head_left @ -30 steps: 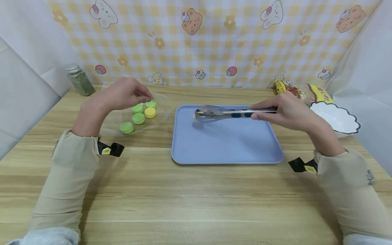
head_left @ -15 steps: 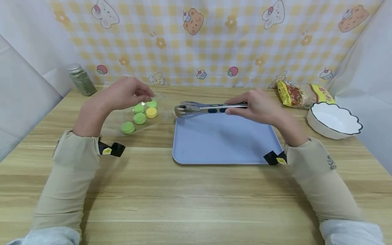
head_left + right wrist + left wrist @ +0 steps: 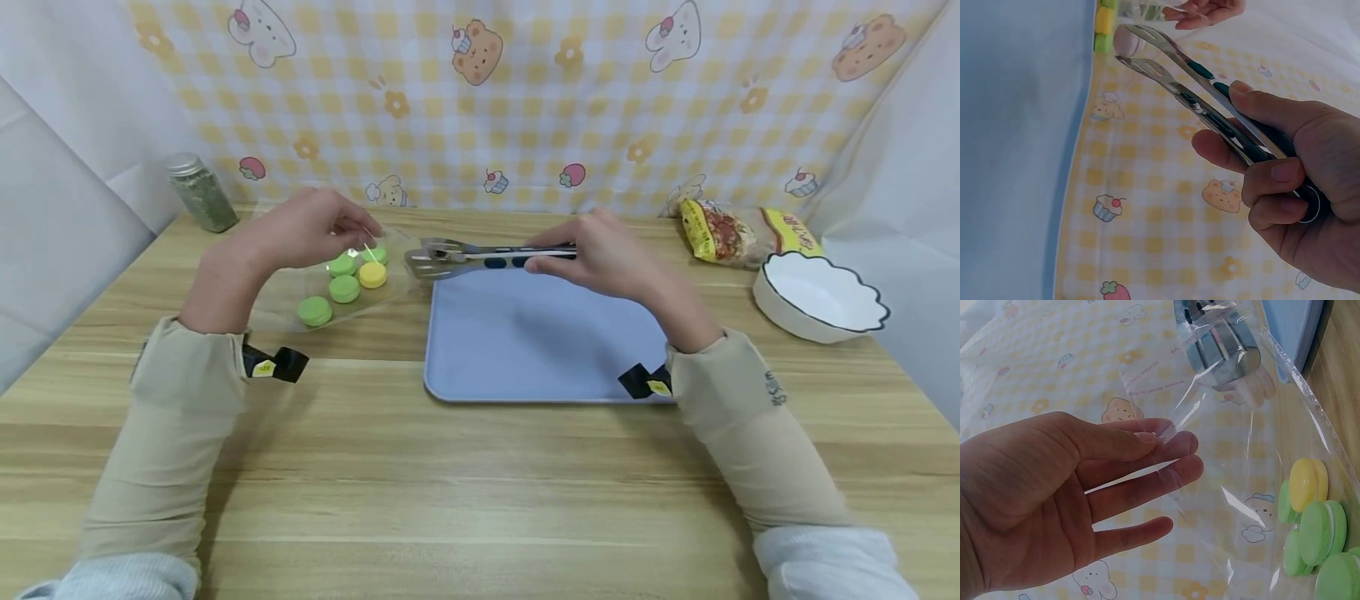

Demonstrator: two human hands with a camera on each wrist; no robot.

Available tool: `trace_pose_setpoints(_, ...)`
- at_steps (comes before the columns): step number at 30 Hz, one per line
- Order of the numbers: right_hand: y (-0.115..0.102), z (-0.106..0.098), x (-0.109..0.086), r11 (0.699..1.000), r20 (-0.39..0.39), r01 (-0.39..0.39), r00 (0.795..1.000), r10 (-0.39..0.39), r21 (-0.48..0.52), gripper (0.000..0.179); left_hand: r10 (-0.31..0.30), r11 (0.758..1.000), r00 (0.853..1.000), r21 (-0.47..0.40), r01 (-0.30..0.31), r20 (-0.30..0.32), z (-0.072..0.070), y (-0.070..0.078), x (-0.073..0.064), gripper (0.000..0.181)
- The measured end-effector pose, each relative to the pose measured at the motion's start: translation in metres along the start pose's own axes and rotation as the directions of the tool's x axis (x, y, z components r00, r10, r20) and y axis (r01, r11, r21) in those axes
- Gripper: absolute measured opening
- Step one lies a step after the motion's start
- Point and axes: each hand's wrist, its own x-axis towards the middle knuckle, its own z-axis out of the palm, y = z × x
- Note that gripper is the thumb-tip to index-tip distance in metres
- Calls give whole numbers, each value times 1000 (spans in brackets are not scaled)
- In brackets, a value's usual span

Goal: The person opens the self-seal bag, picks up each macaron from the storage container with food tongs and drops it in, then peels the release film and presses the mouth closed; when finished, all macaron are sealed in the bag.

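My left hand [image 3: 311, 229] pinches the edge of a clear plastic bag [image 3: 1210, 506] between thumb and index finger; its other fingers are spread in the left wrist view. Inside the bag lie several green macarons [image 3: 344, 289] and a yellow macaron [image 3: 372, 275]. My right hand [image 3: 600, 254] grips metal tongs [image 3: 487, 255] by their handles, index finger and thumb along the sides. A pale macaron [image 3: 1127, 41] sits between the tong tips, mostly hidden by them from above. The tips are at the bag's right side, just past the left rim of the blue tray [image 3: 525, 350].
A glass jar of green flakes [image 3: 202, 196] with a metal lid stands at the back left. To the right are a yellow-printed food packet [image 3: 723, 233] and a white scalloped bowl [image 3: 821, 292]. A checked cloth [image 3: 525, 108] hangs behind the wooden table [image 3: 420, 500].
My right hand has carried the tongs and pale macaron leftward from over the tray to the bag's side. My left hand keeps its hold on the bag, nearly still.
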Motion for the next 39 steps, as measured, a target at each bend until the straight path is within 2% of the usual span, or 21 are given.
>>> trace_pose_setpoints(12, -14, 4, 15, 1000, 8, 24, 1000, -24, 17, 32, -14, 1000, 1000, -21, 14, 17, 1, 1, 2, 23)
trace_pose_setpoints(19, -19, 13, 23, 995, 13, 94, 995, -95, 18, 31, -23, 999, 999, -40, 24, 27, 1, 5, 2, 24)
trace_pose_setpoints(27, -22, 19, 26, 988, 5, 153, 988, -153, 25, 30, 8, 999, 1000, -41, -6, 29, 1, 4, 3, 24)
trace_pose_setpoints(39, -26, 28, 30, 986, 49, 151, 987, -155, 73, 32, 33, 993, 999, -114, -30, 25, 3, 3, 1, 21)
